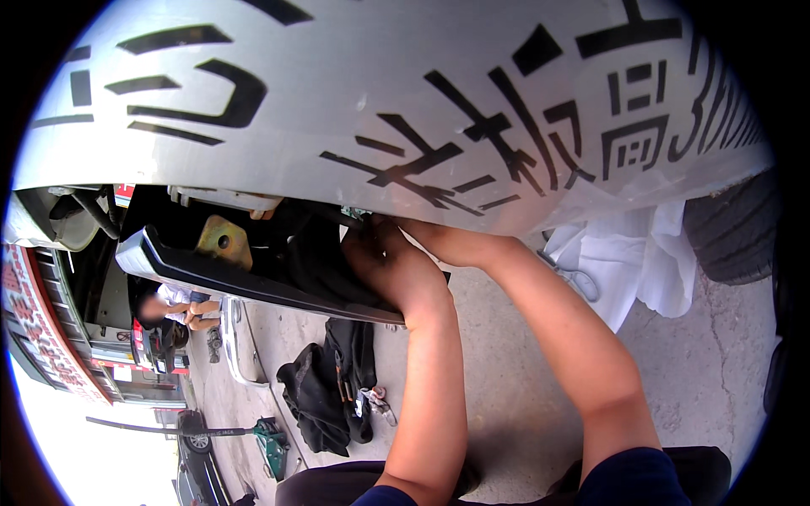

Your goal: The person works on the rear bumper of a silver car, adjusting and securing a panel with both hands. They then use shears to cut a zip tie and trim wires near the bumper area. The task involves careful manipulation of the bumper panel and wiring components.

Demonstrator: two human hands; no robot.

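Note:
Above me spans a silver vehicle panel [304,110] with large black lettering. Both my arms reach up to its lower edge. My left hand [371,257] is in shadow, tucked between the panel and a black bumper piece [261,288] with a silver end. Close by, my right hand [422,238] goes in under the panel edge, its fingers out of sight. A small greenish part [352,212] shows just above my left hand. What either hand grips is hidden. Left of the hands, a yellowish metal bracket [224,242] with a round hole stands inside the bumper piece.
A tyre [734,232] and white sheeting [629,257] are at right. On the concrete lie black cloth [312,401], pliers-like tools [344,384] and a silver trim piece [242,346]. A green floor jack [270,447] stands lower left. Another person [181,308] sits farther off.

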